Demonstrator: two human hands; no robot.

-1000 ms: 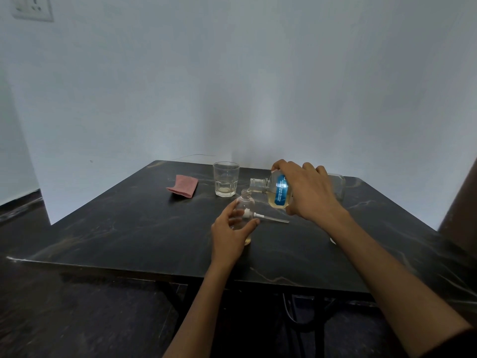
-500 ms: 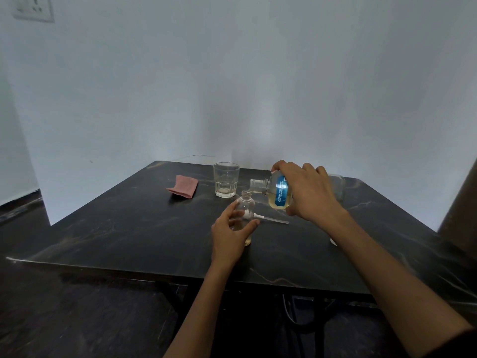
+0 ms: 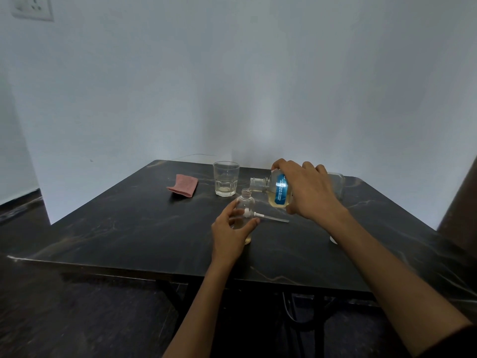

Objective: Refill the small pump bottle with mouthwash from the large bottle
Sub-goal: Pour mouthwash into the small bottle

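Near the middle of the dark marbled desk [image 3: 116, 228], I see my left hand [image 3: 229, 233] curled around the small pump bottle [image 3: 244, 210], which stands upright with its neck open and a little yellowish liquid at its base. My right hand [image 3: 307, 189] grips the large mouthwash bottle [image 3: 277, 191] from above, fingers wrapped over its body by the blue label. That bottle is tipped almost on its side, its open mouth pointing left and sitting just above and beside the small bottle's neck; pale yellow liquid pools along its lower side. I cannot tell whether a stream is running between the two. Just behind the small bottle, the white pump head with its clear dip tube [image 3: 268, 217] lies flat on the desk, tube pointing right. Toward the far edge stands a clear drinking glass [image 3: 225, 178] with a trace of liquid in the bottom, and to its left lies a folded pink cloth [image 3: 183, 184]. A small white round thing [image 3: 333, 240] rests near the right forearm; what it is I cannot tell.
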